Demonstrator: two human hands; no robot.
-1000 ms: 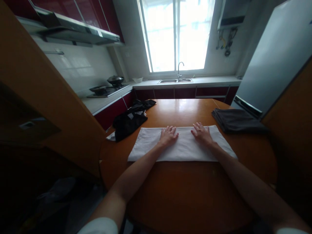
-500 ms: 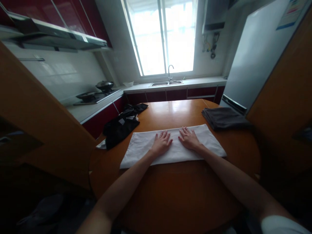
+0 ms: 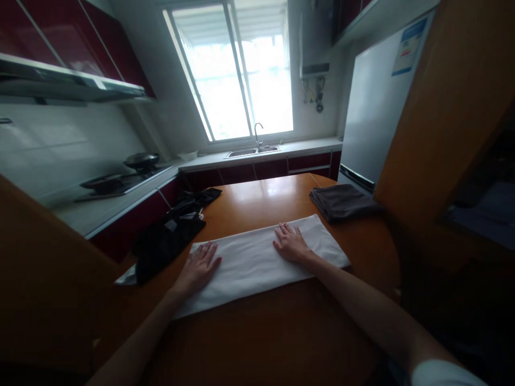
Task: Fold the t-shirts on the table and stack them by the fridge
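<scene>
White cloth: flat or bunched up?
Flat: the white cloth lies in a rectangle, left hand and right hand resting on it. Whether it's folded: cannot tell.

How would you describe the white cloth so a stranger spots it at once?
Start at the wooden table, then look right of the black cloth and nearer the camera than the folded grey cloth. Unlike those dark neighbours, the flat white cloth lies under both hands.
</scene>
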